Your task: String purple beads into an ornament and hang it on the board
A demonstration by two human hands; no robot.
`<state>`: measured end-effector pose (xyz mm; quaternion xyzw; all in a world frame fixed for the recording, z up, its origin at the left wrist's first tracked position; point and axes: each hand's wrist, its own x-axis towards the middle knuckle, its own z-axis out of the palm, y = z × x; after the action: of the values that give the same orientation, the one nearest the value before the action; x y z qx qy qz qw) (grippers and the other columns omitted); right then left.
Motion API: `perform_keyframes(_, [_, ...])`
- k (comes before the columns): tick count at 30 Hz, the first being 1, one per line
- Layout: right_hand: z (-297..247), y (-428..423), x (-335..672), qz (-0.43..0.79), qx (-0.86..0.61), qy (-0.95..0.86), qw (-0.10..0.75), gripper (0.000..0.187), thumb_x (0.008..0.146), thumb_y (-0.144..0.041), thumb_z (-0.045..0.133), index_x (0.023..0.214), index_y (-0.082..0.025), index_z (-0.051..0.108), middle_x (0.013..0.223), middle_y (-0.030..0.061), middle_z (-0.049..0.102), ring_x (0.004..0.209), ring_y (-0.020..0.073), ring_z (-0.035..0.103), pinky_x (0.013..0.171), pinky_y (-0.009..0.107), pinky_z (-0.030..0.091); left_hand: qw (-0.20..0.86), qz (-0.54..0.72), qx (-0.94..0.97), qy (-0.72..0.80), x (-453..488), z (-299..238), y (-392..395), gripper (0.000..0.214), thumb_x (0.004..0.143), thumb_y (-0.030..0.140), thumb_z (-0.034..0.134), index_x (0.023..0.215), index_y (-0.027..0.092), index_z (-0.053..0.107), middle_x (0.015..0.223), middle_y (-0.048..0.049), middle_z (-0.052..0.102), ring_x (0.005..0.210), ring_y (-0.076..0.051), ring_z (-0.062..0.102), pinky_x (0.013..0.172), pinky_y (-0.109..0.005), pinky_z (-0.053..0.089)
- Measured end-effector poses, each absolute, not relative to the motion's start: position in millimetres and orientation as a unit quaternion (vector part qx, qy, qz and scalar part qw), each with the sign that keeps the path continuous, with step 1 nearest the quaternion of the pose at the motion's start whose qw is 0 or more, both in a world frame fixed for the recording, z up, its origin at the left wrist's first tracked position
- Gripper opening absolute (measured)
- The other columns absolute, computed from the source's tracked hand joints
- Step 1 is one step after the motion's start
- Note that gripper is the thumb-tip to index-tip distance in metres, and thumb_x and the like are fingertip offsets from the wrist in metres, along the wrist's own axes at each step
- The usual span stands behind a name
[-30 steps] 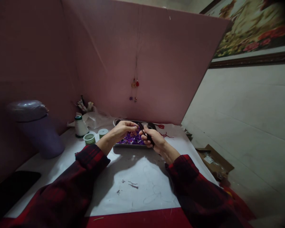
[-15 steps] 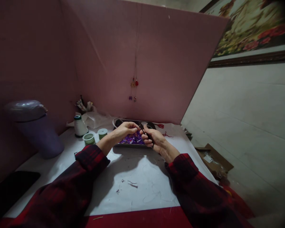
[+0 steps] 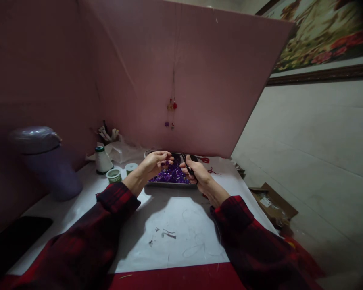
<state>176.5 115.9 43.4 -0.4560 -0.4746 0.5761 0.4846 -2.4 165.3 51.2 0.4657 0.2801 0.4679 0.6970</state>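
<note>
My left hand (image 3: 157, 162) is closed in a pinch above the left part of a metal tray (image 3: 171, 185). Small purple beads (image 3: 165, 163) show at its fingers; any thread there is too fine to make out. My right hand (image 3: 196, 171) wraps round a slim black scissor-like tool (image 3: 187, 164), its narrow tip pointing up and away from me. A gap separates the two hands. Between and below them, many shiny purple beads (image 3: 172, 174) lie in the tray.
Left of the tray stand a white thread cone (image 3: 103, 161) and green spools (image 3: 113, 175). A purple tumbler (image 3: 51, 169) and dark flat object (image 3: 21, 237) are farther left. Thread scraps (image 3: 168, 234) lie in front. Red-handled scissors (image 3: 204, 160) lie behind. Beaded strands (image 3: 171, 106) hang against the pink panel (image 3: 133, 60).
My hands have moved apart, the left one leftward and the right one slightly rightward. The black tool has come away from the left fingertips, and more of the purple beads shows.
</note>
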Motion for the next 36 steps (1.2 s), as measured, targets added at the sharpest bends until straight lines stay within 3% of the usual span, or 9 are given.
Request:
perform_keyframes(6, [38.5, 115.3, 174.5, 0.532, -0.463, -0.517, 0.485, 0.037, 0.062, -0.041, 0.072, 0.069, -0.019, 0.044, 0.050, -0.0101, 0.034, 0.036, 0.0011, 0.019, 0.035, 0.017, 0.007, 0.693, 0.488, 0.437, 0.301, -3.6, 49.4, 168.3, 0.010, 0.081, 0.006, 0.050, 0.080, 0.008, 0.060, 0.076, -0.0103, 0.065, 0.063, -0.013, 0.063, 0.057, -0.023, 0.048])
perform_keyframes(12, [37.3, 113.8, 170.3, 0.512, -0.483, -0.536, 0.466, 0.028, 0.063, -0.036, 0.068, 0.070, -0.019, 0.047, 0.049, -0.0099, 0.034, 0.036, 0.0016, 0.021, 0.036, 0.017, 0.007, 0.689, 0.484, 0.430, 0.324, -0.3, 43.9, 168.5, 0.007, 0.077, 0.006, 0.055, 0.075, 0.008, 0.061, 0.071, -0.0096, 0.065, 0.060, -0.013, 0.062, 0.056, -0.023, 0.049])
perform_keyframes(24, [31.9, 118.1, 167.6, 0.474, -0.507, -0.535, 0.482, 0.029, 0.062, -0.038, 0.066, 0.067, -0.019, 0.045, 0.046, -0.0100, 0.033, 0.036, 0.0025, 0.023, 0.036, 0.017, 0.013, 0.692, 0.461, 0.445, 0.333, 6.7, 40.1, 162.4, 0.006, 0.071, 0.009, 0.059, 0.072, 0.006, 0.063, 0.070, -0.0115, 0.065, 0.059, -0.013, 0.061, 0.052, -0.021, 0.046])
perform_keyframes(29, [26.5, 121.3, 165.5, 0.414, -0.514, -0.561, 0.500, 0.025, 0.064, -0.039, 0.063, 0.067, -0.019, 0.049, 0.047, -0.0088, 0.035, 0.039, 0.0042, 0.027, 0.038, 0.018, 0.019, 0.723, 0.401, 0.468, 0.313, 6.4, 39.1, 160.2, 0.017, 0.072, 0.006, 0.050, 0.083, 0.005, 0.063, 0.066, -0.0082, 0.063, 0.055, -0.012, 0.058, 0.049, -0.021, 0.044])
perform_keyframes(36, [22.2, 121.9, 165.8, 0.381, -0.515, -0.582, 0.501, 0.023, 0.068, -0.038, 0.060, 0.075, -0.016, 0.059, 0.054, -0.0039, 0.050, 0.044, 0.0065, 0.035, 0.042, 0.020, 0.026, 0.743, 0.352, 0.507, 0.257, 6.8, 36.7, 158.4, 0.040, 0.073, 0.004, 0.050, 0.113, 0.007, 0.052, 0.070, -0.0069, 0.064, 0.056, -0.012, 0.058, 0.049, -0.022, 0.042])
